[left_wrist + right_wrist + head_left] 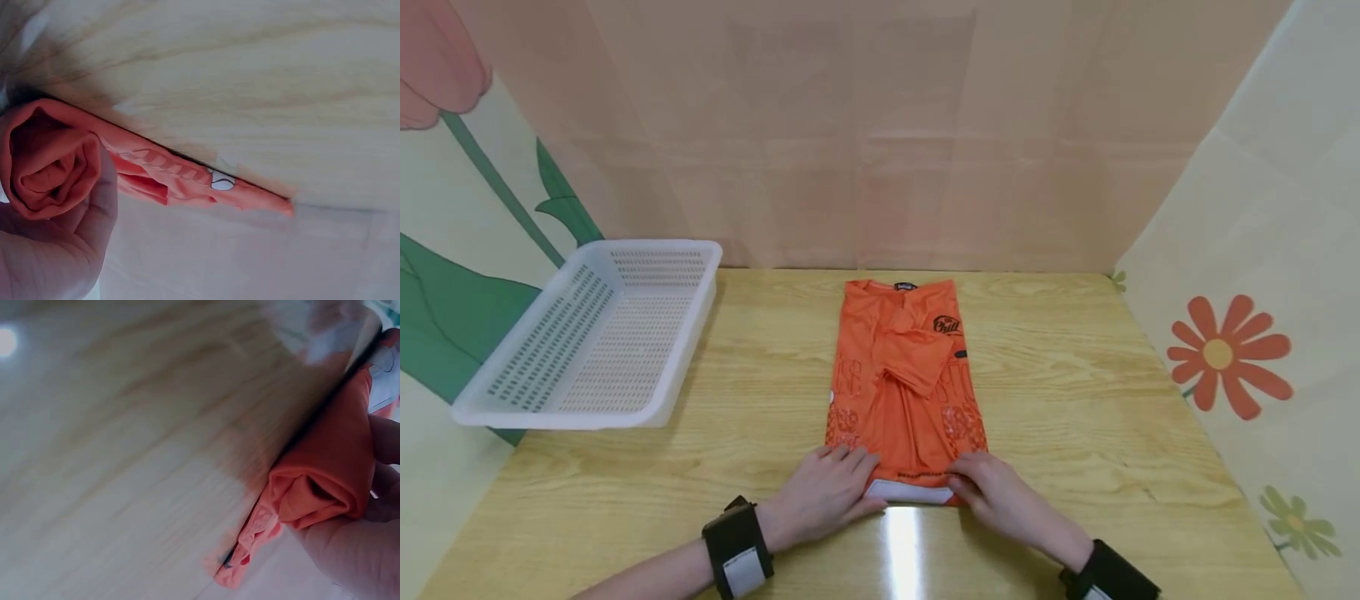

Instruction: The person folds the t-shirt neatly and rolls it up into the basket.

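An orange shirt (857,367) with dark lettering lies folded lengthwise into a narrow strip on the table, collar at the far end, a short sleeve (917,358) folded over its middle. Its near end is rolled up, with a white band (910,492) facing me. My left hand (823,496) grips the left end of this roll, and my right hand (1000,500) holds the right end. In the left wrist view the coiled cloth (50,162) shows as a spiral beside the fingers. The right wrist view shows the roll's other end (337,450) against the fingers and thumb.
At the left of the wooden table (1060,383) stands a white perforated plastic basket (688,367). A pinkish covering (910,200) hangs behind the table, and a flower-printed sheet (1247,467) borders its right side. Black straps (737,546) are on both wrists.
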Tool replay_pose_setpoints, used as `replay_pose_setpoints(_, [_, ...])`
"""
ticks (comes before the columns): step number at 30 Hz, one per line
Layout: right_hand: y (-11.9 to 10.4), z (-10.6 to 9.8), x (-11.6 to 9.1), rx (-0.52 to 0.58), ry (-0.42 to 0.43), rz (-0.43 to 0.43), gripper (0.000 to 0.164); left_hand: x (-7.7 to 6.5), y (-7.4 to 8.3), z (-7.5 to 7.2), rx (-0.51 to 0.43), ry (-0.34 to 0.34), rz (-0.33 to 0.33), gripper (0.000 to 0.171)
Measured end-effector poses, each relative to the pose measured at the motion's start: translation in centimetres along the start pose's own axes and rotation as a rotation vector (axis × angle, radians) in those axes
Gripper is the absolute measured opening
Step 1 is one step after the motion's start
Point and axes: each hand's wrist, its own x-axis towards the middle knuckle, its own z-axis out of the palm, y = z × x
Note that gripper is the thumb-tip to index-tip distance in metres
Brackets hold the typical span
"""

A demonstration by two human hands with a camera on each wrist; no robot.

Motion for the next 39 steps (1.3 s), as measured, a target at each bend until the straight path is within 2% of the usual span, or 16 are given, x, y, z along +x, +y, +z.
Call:
replay_pose_setpoints(3, [-0.1, -0.1, 0.4, 0.014, -0.036, 0.069, 0.012, 0.0, -0.3, 0.3, 0.038, 0.042, 0.014, 0.038])
replay_pose_setpoints(5, [-0.3, -0.2, 0.6, 0.011, -0.041, 0.1, 0.013, 0.0, -0.4, 0.4, 0.001, 0.043, 0.011, 0.033])
replay_pose_setpoints(8, [-0.6, -0.1, 0.5, -0.043, -0.014, 0.1, 0.011, 0.2, -0.7, 0.7, -0.085, 0.019, -0.008, 0.032])
replay_pose_setpoints(10, [-0.8, -0.1, 0.1, -0.117, 0.009, 0.078, 0.015, 0.2, -0.8, 0.7, -0.14, -0.002, -0.021, 0.034])
replay_pose_setpoints(15, [-0.9, 0.4, -1.1, -0.303, 0.103, -0.021, 0.046, 0.4, -1.0, 0.6, -0.233, -0.058, -0.05, 0.034])
replay_pose_setpoints(17, [-0.7, 0.6, -1.3, -0.346, 0.155, -0.064, 0.05, 0.5, -1.0, 0.4, -0.263, -0.085, -0.063, 0.034])
replay_pose_setpoints(19, [-0.6, 0.7, -1.3, -0.366, 0.189, -0.098, 0.044, 0.5, -1.0, 0.2, -0.28, -0.114, -0.072, 0.035])
replay_pose_setpoints(23, [-0.5, 0.6, -1.0, -0.327, 0.163, -0.109, 0.023, 0.5, -1.0, -0.2, -0.276, -0.157, -0.07, 0.036])
replay_pose_setpoints(26, [-0.6, 0.5, -0.8, -0.271, 0.124, -0.092, 0.015, 0.5, -1.0, -0.2, -0.195, -0.169, -0.052, 0.039])
replay_pose_setpoints(30, [-0.5, 0.3, -0.3, -0.207, 0.096, -0.096, 0.012, 0.3, -0.6, 0.0, -0.048, -0.075, -0.005, 0.043])
replay_pose_setpoints(33, [-0.1, -0.1, 0.2, -0.151, 0.042, -0.089, 0.01, 0.2, -0.3, 0.2, 0.008, 0.013, 0.028, 0.047])
replay_pose_setpoints(36, [0.2, -0.6, 0.6, -0.077, -0.044, -0.056, 0.007, 0.2, -0.1, 0.3, 0.026, 0.032, 0.043, 0.043])
replay_pose_setpoints(39, [0.3, -0.8, 1.0, -0.007, -0.103, -0.021, 0.001, 0.1, -0.1, 0.4, 0.005, 0.013, 0.033, 0.034])
